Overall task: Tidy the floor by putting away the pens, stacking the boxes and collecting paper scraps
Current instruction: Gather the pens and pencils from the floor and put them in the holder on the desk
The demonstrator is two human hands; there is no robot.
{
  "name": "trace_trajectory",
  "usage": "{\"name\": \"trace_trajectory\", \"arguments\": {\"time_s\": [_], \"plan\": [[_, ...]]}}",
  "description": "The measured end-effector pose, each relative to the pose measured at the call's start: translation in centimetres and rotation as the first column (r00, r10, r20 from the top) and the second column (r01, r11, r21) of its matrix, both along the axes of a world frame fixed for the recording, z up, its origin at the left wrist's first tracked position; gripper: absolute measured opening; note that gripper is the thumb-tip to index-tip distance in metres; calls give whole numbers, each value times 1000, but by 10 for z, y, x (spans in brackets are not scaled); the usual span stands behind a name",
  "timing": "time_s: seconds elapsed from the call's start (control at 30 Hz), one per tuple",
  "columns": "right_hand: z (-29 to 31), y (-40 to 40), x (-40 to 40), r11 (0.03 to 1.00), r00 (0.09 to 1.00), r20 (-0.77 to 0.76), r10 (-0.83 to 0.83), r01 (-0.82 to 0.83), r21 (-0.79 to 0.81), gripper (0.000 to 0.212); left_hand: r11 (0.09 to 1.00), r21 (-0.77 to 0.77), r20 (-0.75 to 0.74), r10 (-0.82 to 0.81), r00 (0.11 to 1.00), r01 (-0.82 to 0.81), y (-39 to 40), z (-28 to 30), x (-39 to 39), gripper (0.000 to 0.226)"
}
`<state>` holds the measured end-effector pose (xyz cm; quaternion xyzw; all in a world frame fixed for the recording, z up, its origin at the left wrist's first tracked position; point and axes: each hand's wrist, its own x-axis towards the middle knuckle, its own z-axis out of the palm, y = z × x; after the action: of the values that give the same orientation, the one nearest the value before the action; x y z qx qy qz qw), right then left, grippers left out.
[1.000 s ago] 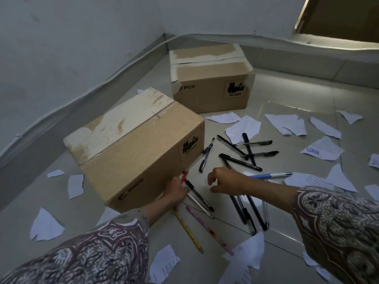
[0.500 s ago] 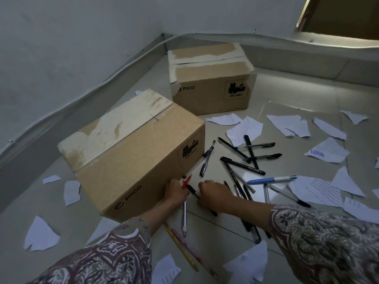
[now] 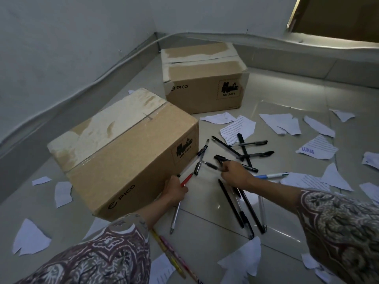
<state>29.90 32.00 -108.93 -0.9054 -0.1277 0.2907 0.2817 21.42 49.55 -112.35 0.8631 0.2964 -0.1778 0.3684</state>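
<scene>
My left hand grips a red pen and a clear one as a bundle. My right hand apparently pinches a black pen; loose pens lie at one o'clock.

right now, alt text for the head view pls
A person's left hand grips a few pens beside the near cardboard box while the right hand pinches a black pen from a scattered pile; torn paper scraps litter the floor.

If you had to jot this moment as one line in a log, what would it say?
stage: gathering pens | left hand: holds red pen and others | right hand: pinching black pen | boxes: unstacked | paper scraps: still scattered
</scene>
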Motion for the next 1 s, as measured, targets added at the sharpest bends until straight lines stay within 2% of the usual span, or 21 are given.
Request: {"name": "trace_trajectory", "arguments": {"time_s": [0.13,0.17,0.3,0.47,0.6,0.67,0.73,0.87,1.0], "plan": [[3,-19,-3,996,996,-21,-90,90,23,28,998,1,26,-63,998,63,-6,7,4,31],[1,-22,-4,995,995,-21,-95,95,17,30,996,-15,34,-83,996,84,-8,10,5,30],[-7,-26,-15,998,1000,-20,-24,23,-55,32,974,-202,90,-86,992,103,-15,24,8,4],[-17,-19,-35,950,986,53,159,-138,-279,25,954,-259,132,-123,984,154,-19,34,9,3],[-19,-14,-40,942,979,85,183,-150,-300,23,941,-282,145,-149,978,186,-20,37,9,7],[-20,-12,-38,970,992,37,122,-111,-218,30,941,-294,156,-127,979,169,-22,41,11,9],[-15,-12,-34,998,999,-28,23,-24,-51,36,942,-313,142,-82,986,124,-24,46,13,16],[4,-16,-24,979,991,-96,-92,108,173,34,934,-346,134,-39,990,83,-27,55,17,27],[22,-24,-17,930,943,-306,-134,226,290,26,893,-444,170,2,985,75,-32,70,21,12]]}}
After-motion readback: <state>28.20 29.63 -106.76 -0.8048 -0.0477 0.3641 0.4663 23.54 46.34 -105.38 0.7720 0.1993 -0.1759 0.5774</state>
